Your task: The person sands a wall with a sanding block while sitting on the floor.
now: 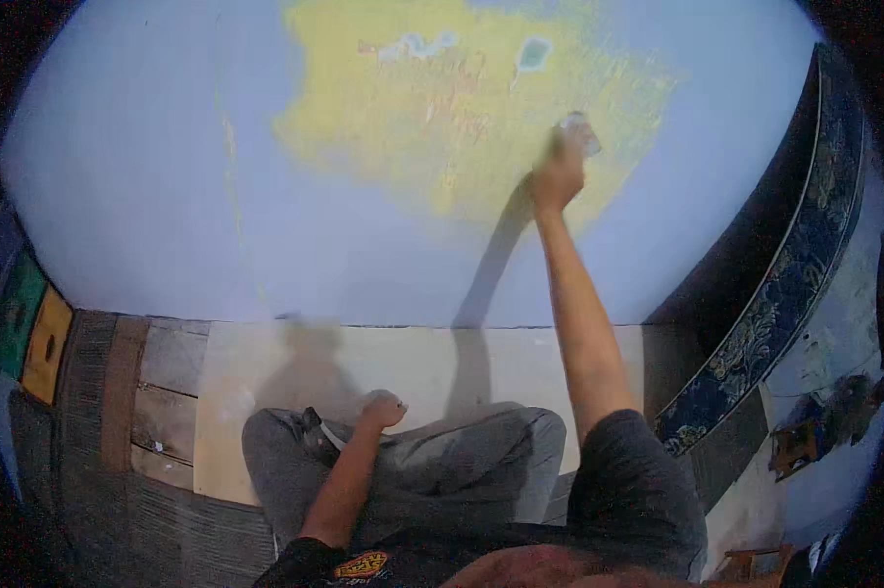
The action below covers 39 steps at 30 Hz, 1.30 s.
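Observation:
My right hand (560, 176) is raised to the wall (383, 245), its fingers closed on a small pale grey pad (581, 135). The pad lies against the lower right part of a yellow patch (364, 118), where the pale blue coating is gone; motion blurs hand and pad. Down at my lap, my left hand (383, 410) is curled into a fist; whatever may be inside is hidden. Near it, by my left knee, is a black-ended thing with a pale strip (312, 421), its kind unclear.
I sit cross-legged on a pale board (226, 412) at the wall's foot. A dark patterned panel (756, 333) stands at the right. Green and yellow-orange boxes (48, 338) are at the left. Dark ribbed matting (197, 529) and planks (168, 412) cover the floor there.

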Each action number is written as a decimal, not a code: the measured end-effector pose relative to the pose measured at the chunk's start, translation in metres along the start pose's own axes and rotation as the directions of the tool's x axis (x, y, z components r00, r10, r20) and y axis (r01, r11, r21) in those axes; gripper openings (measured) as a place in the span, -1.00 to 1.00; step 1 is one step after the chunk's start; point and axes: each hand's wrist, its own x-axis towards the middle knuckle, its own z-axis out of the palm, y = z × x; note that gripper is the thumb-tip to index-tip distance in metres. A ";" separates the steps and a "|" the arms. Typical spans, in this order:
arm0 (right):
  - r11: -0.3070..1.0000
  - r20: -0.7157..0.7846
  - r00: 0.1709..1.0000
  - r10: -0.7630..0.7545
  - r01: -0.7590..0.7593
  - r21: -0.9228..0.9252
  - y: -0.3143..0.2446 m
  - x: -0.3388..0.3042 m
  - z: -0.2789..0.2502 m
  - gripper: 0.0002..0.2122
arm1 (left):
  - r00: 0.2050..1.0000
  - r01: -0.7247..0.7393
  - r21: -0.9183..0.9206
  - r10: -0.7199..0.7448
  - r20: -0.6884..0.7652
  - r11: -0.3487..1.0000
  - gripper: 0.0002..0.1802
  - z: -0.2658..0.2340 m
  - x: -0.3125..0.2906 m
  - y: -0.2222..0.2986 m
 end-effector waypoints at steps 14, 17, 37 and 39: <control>0.743 0.400 0.647 -0.649 0.652 0.151 0.043 -0.005 -0.055 -0.49 | 0.996 -0.054 0.037 0.056 -0.065 0.998 -0.44 0.010 0.011 0.005; 0.925 0.236 0.910 -0.340 0.369 -0.091 0.048 0.024 -0.063 -0.50 | 0.991 0.012 -0.110 -0.026 -0.128 0.994 -0.38 0.034 0.020 0.005; 0.812 0.431 0.699 -0.571 0.559 0.169 0.010 -0.078 -0.041 -0.49 | 0.961 -0.065 0.013 0.066 -0.267 0.998 -0.44 0.026 0.019 -0.038; 0.909 0.282 0.874 -0.394 0.417 -0.022 0.028 -0.053 -0.048 -0.51 | 0.949 -0.132 0.025 0.134 -0.285 0.991 -0.44 0.025 0.016 -0.020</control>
